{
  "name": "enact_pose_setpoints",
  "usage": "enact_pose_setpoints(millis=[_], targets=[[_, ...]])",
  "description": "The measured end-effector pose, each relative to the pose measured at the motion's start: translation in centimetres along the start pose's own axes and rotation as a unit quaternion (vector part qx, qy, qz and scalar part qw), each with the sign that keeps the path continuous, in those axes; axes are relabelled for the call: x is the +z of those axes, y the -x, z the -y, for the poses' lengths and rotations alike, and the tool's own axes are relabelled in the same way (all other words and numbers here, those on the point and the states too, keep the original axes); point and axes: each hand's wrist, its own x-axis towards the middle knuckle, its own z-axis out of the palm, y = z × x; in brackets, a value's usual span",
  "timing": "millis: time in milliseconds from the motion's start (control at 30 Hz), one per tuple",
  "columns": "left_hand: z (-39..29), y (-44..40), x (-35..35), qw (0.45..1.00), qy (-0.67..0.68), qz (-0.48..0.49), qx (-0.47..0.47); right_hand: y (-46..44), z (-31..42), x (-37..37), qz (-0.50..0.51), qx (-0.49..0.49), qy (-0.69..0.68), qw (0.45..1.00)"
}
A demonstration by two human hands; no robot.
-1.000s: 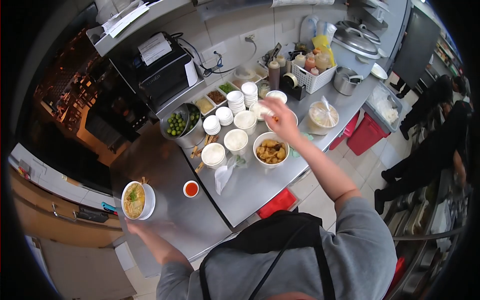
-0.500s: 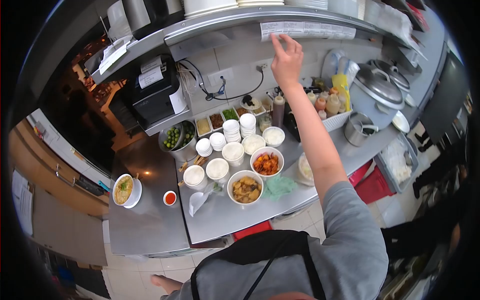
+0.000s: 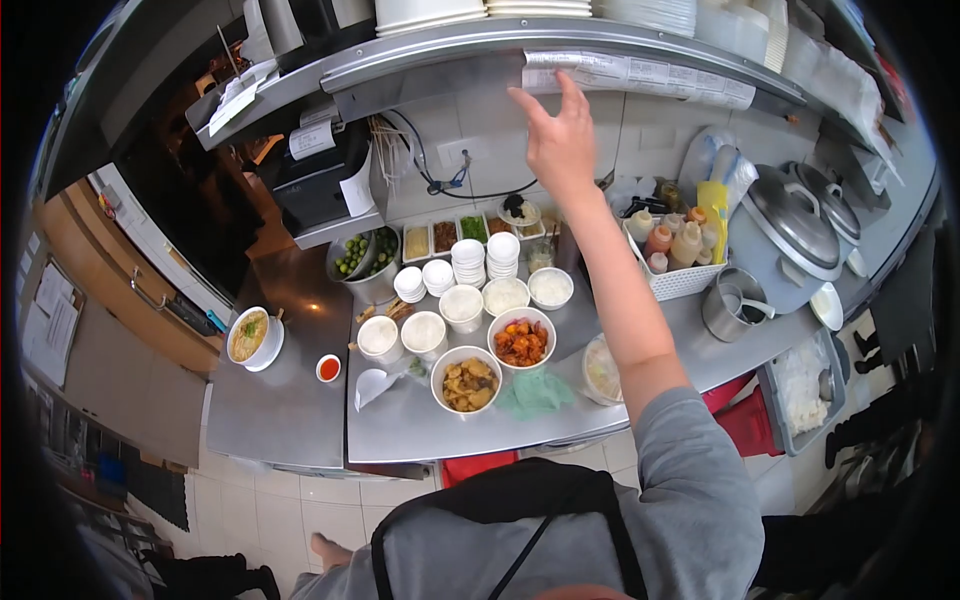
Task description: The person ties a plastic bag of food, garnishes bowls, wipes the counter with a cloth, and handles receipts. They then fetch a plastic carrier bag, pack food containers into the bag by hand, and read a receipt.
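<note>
My right hand point(image 3: 562, 145) is raised to the row of printed paper tickets point(image 3: 640, 75) along the shelf's front edge. Its thumb and index finger are spread apart, with nothing seen between them. The index fingertip overlaps the ticket at the left end; whether it touches the paper I cannot tell. Low beside my body, my left hand point(image 3: 330, 550) shows only in part, its fingers unclear. Below the raised arm stand a bowl of orange-red food point(image 3: 522, 343), a bowl of brown chunks point(image 3: 466, 386), and a green cloth point(image 3: 537, 393).
Several white lidded tubs point(image 3: 424, 334) and stacked small cups point(image 3: 468, 262) stand on the steel counter. A noodle bowl point(image 3: 250, 338) and red sauce cup point(image 3: 328, 369) are at left. At right are a basket of bottles point(image 3: 680, 245), a pot point(image 3: 735, 303) and a large cooker point(image 3: 790, 225).
The view has shifted, bringing more of the right side into sight. My right thumb and index finger have spread wider by the tickets. Dark-clothed legs now show at bottom left.
</note>
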Motion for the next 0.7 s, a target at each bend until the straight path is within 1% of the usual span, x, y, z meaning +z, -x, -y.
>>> enact_pose_setpoints(millis=[33, 100, 133, 200, 233, 267, 300, 333, 367, 400, 433, 467, 533, 600, 633, 700], targets=[[-0.9, -0.2, 0.7, 1.000, 0.017, 0.016, 0.018, 0.1, 0.1, -0.3, 0.002, 0.004, -0.001, 1.000], [-2.8, -0.6, 2.6, 0.996, 0.046, 0.057, 0.054, -0.1, -0.1, -0.5, 0.007, -0.013, -0.059, 0.998], [-3.6, -0.7, 3.5, 0.992, 0.056, 0.084, 0.075, -0.2, -0.3, -0.4, 0.007, -0.011, -0.058, 0.998], [-5.1, -1.5, 5.1, 0.973, 0.069, 0.155, 0.154, -0.2, -0.7, -0.2, 0.008, -0.012, -0.008, 1.000], [-5.8, -2.0, 6.0, 0.965, 0.070, 0.166, 0.191, -0.1, -0.7, -0.3, 0.008, -0.011, -0.007, 1.000], [-6.9, -1.5, 7.5, 0.987, 0.117, 0.075, 0.087, -0.2, -0.7, -0.6, 0.018, -0.006, 0.014, 1.000], [-7.9, -1.3, 8.3, 0.986, 0.117, 0.076, 0.087, -0.3, -0.7, -0.7, 0.028, -0.003, 0.035, 0.999], [-8.9, -1.0, 8.9, 0.989, 0.113, 0.045, 0.082, -0.2, -0.7, -0.7, 0.027, -0.004, 0.036, 0.999], [-9.6, -0.7, 9.2, 0.991, 0.110, 0.015, 0.077, -0.1, -0.7, -0.5, 0.021, 0.005, 0.008, 1.000], [-10.3, -0.9, 9.3, 0.990, 0.113, 0.019, 0.077, -0.2, -0.8, -0.2, 0.014, 0.014, -0.021, 1.000], [-11.1, -1.0, 9.4, 0.991, 0.110, 0.006, 0.072, -0.3, -1.0, 0.0, 0.009, 0.011, -0.019, 1.000], [-11.8, -1.2, 9.5, 0.992, 0.107, -0.009, 0.068, -0.2, -1.2, 0.3, -0.002, 0.028, -0.046, 0.999], [-13.3, -1.1, 9.1, 0.989, 0.124, 0.001, 0.074, 0.1, -0.9, 0.4, -0.011, 0.046, -0.075, 0.996], [-14.8, -0.8, 9.1, 0.983, 0.163, -0.005, 0.080, 0.3, -0.3, 0.4, -0.008, 0.058, -0.047, 0.997], [-15.4, -1.2, 9.2, 0.980, 0.179, 0.016, 0.089, 0.4, -0.1, 0.3, -0.005, 0.057, -0.050, 0.997], [-16.7, -1.3, 9.4, 0.969, 0.211, 0.059, 0.117, 0.6, 0.0, -0.1, 0.032, -0.014, 0.015, 0.999]])
